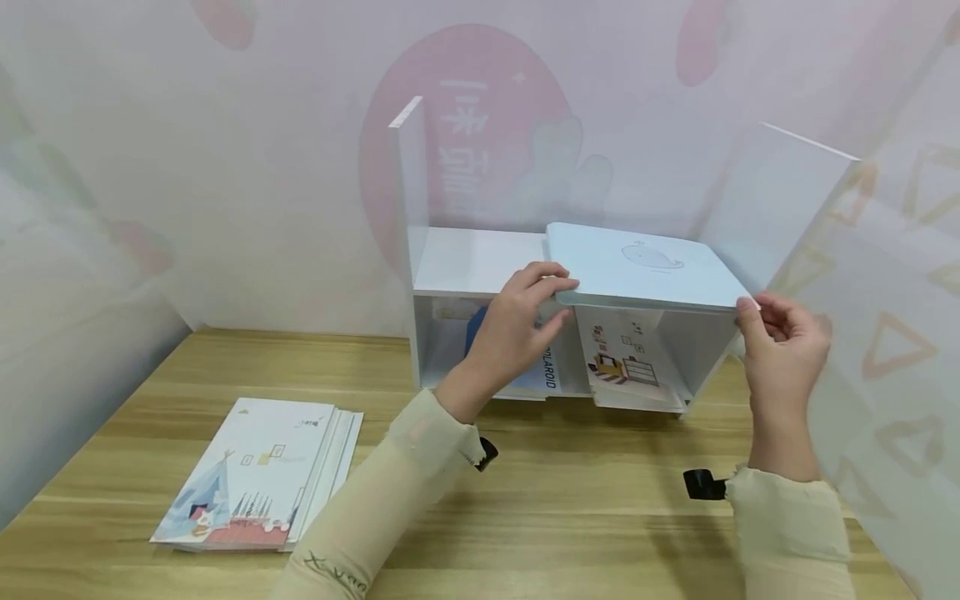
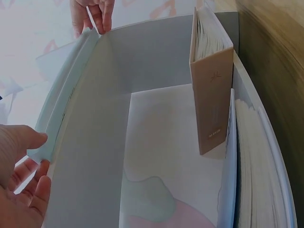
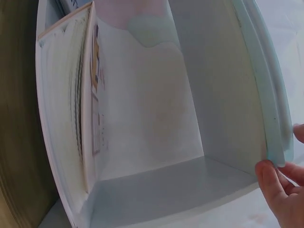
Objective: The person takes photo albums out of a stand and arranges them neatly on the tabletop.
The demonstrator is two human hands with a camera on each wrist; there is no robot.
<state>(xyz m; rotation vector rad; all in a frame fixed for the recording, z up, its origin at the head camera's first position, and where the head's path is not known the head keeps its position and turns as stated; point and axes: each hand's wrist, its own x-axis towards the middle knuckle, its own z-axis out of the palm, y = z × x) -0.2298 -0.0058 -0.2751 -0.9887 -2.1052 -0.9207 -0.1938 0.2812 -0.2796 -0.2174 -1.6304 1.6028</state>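
Observation:
A pale blue album [image 1: 645, 279] with a small whale drawn on its cover lies flat on the upper board of a white shelf [image 1: 476, 260], toward the right side. My left hand [image 1: 517, 321] grips its near left corner; in the left wrist view the thumb is over the album's edge [image 2: 71, 95] and the fingers are under it. At the near right corner, my right hand [image 1: 783, 350] pinches the album between thumb and fingers. The right wrist view shows those fingers [image 3: 270, 183] right at the shelf's front edge.
In the lower compartment lie a blue album marked POLAROID [image 1: 532, 375] and a cream album with a house drawing [image 1: 622, 358]. A brown-spined album [image 2: 211, 99] stands there too. On the wooden table [image 1: 555, 517], a stack of albums [image 1: 255, 475] lies at left. Side panels rise at both shelf ends.

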